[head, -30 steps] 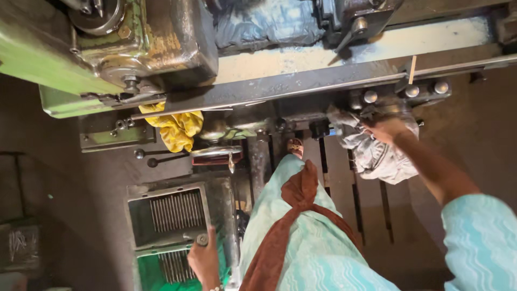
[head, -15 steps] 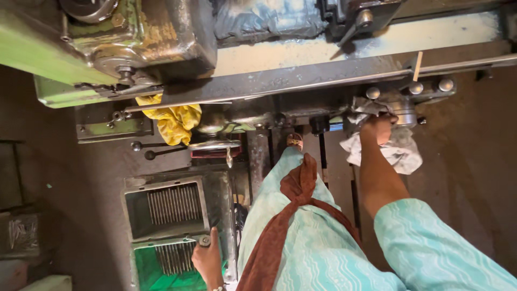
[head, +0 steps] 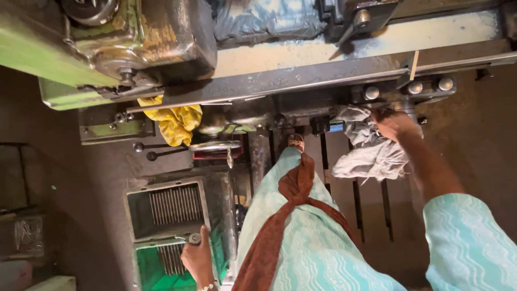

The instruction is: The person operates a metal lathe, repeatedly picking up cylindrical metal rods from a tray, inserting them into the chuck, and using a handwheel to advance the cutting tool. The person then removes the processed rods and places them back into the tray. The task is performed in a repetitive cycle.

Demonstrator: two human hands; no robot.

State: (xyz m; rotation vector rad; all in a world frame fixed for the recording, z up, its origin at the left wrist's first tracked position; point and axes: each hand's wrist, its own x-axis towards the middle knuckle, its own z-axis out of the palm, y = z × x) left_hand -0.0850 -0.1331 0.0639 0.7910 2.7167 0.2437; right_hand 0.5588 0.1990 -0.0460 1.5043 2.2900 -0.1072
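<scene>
My right hand (head: 395,124) is closed on a grey rag (head: 366,151) and presses it against the front of a big metal machine (head: 301,81), just below a row of round knobs (head: 409,89). Loose cloth hangs down under the hand. My left hand (head: 198,260) rests low on a small round knob (head: 194,238) at the edge of a grated metal box (head: 169,207). My light turquoise clothing and a brown sash fill the lower middle.
A yellow cloth (head: 175,123) hangs from the machine at the left. A handwheel (head: 215,146) and two black-knobbed levers (head: 144,151) jut out beside it. A slatted wooden platform (head: 366,199) lies underfoot. A blue cloth (head: 264,19) sits on top of the machine.
My right hand with the rag has shifted slightly along the machine front under the knobs. My left hand has stayed on the small knob.
</scene>
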